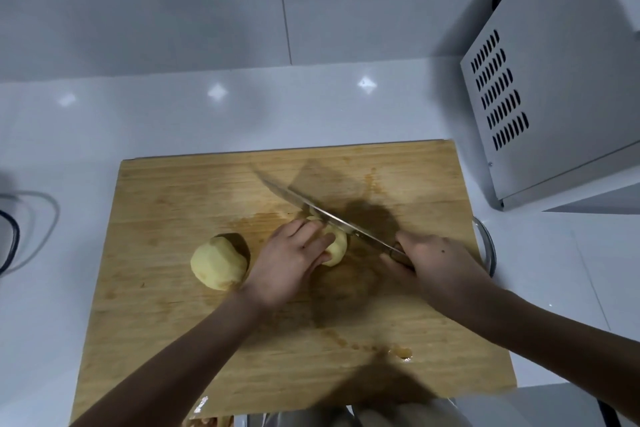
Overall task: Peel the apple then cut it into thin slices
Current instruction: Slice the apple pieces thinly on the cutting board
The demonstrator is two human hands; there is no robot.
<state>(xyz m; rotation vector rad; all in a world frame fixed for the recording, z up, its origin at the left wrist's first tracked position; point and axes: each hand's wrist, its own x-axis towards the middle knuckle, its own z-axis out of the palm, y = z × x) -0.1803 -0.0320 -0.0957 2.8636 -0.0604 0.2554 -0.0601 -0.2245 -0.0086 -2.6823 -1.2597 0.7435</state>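
Observation:
Two peeled, pale yellow apple pieces lie on the wooden cutting board point(173, 340). The larger apple half point(219, 262) rests alone at the left. My left hand point(292, 262) presses down on the smaller apple piece point(337, 246) near the board's middle, fingers curled over it. My right hand point(433, 263) grips the handle of a long knife point(311, 211). Its blade runs diagonally up-left and rests on top of the held piece, right beside my left fingertips.
A grey appliance with vent slots point(540, 87) stands at the back right on the white counter point(173, 114). A glass bowl rim point(486, 246) shows past the board's right edge. Another glass container point(14, 229) sits at the far left.

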